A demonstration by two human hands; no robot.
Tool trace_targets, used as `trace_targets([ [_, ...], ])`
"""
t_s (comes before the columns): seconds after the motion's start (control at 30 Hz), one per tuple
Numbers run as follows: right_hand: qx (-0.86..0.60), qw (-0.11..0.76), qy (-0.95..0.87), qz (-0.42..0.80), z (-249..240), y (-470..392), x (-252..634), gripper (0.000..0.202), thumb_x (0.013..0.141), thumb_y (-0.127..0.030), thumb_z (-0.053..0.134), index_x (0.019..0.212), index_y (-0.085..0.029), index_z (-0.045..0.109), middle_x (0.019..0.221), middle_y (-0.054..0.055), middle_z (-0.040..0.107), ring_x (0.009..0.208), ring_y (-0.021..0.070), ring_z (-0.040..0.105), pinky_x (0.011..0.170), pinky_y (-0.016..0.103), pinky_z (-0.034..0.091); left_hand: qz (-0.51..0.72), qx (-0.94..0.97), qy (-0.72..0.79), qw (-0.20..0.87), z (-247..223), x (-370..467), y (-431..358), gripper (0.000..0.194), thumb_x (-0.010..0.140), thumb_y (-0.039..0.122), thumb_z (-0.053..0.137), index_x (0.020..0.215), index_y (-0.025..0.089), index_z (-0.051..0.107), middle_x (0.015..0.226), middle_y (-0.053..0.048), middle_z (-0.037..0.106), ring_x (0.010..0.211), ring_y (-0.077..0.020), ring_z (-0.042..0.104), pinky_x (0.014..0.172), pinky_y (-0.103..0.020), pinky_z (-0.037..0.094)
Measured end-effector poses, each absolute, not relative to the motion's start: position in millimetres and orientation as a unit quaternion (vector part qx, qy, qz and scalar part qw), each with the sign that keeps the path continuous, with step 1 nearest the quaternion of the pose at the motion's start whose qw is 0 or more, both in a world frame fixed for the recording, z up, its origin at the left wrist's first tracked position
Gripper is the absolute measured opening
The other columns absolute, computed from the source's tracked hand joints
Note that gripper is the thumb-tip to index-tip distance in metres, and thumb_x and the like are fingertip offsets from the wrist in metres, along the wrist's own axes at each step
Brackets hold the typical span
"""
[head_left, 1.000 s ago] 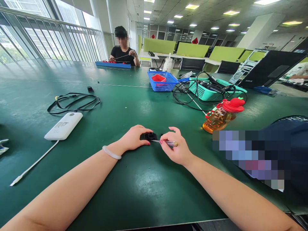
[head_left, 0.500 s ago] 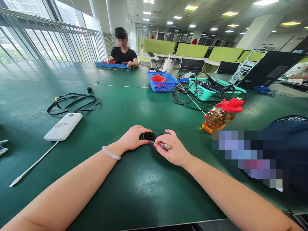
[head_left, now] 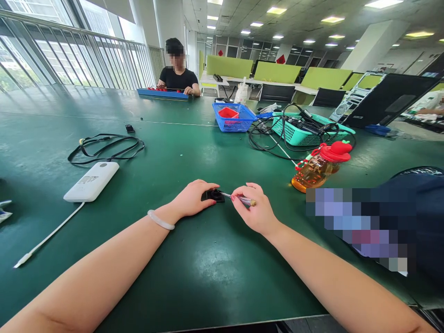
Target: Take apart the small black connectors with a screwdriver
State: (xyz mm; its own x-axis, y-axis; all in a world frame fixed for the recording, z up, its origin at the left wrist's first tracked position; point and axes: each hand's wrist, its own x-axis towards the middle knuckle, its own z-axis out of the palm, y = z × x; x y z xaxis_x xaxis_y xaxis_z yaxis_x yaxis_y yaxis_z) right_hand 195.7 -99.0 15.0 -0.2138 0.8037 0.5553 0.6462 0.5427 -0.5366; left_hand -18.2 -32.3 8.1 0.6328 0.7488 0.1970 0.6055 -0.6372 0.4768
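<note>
A small black object [head_left: 218,197] lies on the green table [head_left: 173,277], gripped at its left side between the thumb and fingers of my left hand [head_left: 192,199]. Pinched in the fingers of my right hand [head_left: 255,208] is a slim pen-like tool [head_left: 247,200] with a brownish end. Its thin tip points left and reaches the right part of the black object; whether it touches is too small to tell. A pale bracelet [head_left: 160,220] is round my left wrist.
A white power bank [head_left: 92,181] and coiled black cable lie left. A drink bottle [head_left: 315,171], a blue basket [head_left: 234,121] and a teal basket [head_left: 298,134] with cables stand right. A person [head_left: 178,78] sits across the table behind a blue tray [head_left: 162,94].
My right hand has moved a little to the right with the tool, uncovering more of the black object. My left hand has stayed nearly still.
</note>
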Motion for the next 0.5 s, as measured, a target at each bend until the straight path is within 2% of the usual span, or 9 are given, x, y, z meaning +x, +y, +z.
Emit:
trace_targets([
  [0.1,-0.465,0.411,-0.777,0.103,15.8,-99.0,196.3,0.012,0.09,-0.029,0.05,0.081,-0.026,0.057,0.076,-0.004,0.069,0.067,0.015,0.062,0.103,0.045,0.037,0.219,0.875,0.385,0.193,6.8,-18.5,-32.6,0.043,0.089,0.034,0.057,0.131,0.023,0.055,0.128,-0.006,0.065,0.117,-0.024,0.059,0.104,-0.04,0.045],
  [0.2,-0.445,0.449,-0.773,0.057,17.8,-98.0,201.1,0.011,0.089,-0.027,0.05,0.081,-0.026,0.057,0.075,-0.004,0.069,0.066,0.0152,0.062,0.105,0.046,0.035,0.253,0.87,0.38,0.188,5.7,-18.3,-32.2,0.042,0.093,0.032,0.049,0.134,0.023,0.051,0.134,-0.007,0.06,0.123,-0.0228,0.055,0.108,-0.04,0.042],
  [0.3,-0.458,0.495,-0.739,-0.007,19.6,-94.1,209.2,0.015,0.088,-0.028,0.049,0.075,-0.025,0.056,0.069,-0.003,0.066,0.062,0.016,0.059,0.105,0.047,0.035,0.254,0.854,0.43,0.145,4.6,-18.0,-31.5,0.042,0.096,0.031,0.041,0.137,0.025,0.048,0.132,-0.008,0.059,0.12,-0.0254,0.054,0.106,-0.046,0.041],
  [0.43,-0.541,0.534,-0.649,-0.01,19.7,-86.4,218.6,0.03,0.09,-0.035,0.042,0.063,-0.025,0.049,0.058,0.001,0.057,0.064,0.02,0.055,0.086,0.041,0.045,0.192,0.821,0.534,0.065,1.3,-19.2,-31.1,0.043,0.097,0.031,0.036,0.137,0.03,0.05,0.117,-0.01,0.062,0.111,-0.0293,0.055,0.098,-0.053,0.04],
  [0.5,-0.568,0.538,-0.623,0.007,18.9,-83.6,220.6,0.033,0.09,-0.038,0.041,0.06,-0.026,0.045,0.057,0.002,0.054,0.065,0.0209,0.053,0.076,0.038,0.046,0.165,0.821,0.546,0.036,-0.1,-20.1,-32.0,0.041,0.096,0.032,0.037,0.133,0.032,0.055,0.112,-0.01,0.062,0.11,-0.0298,0.054,0.098,-0.053,0.039],
])
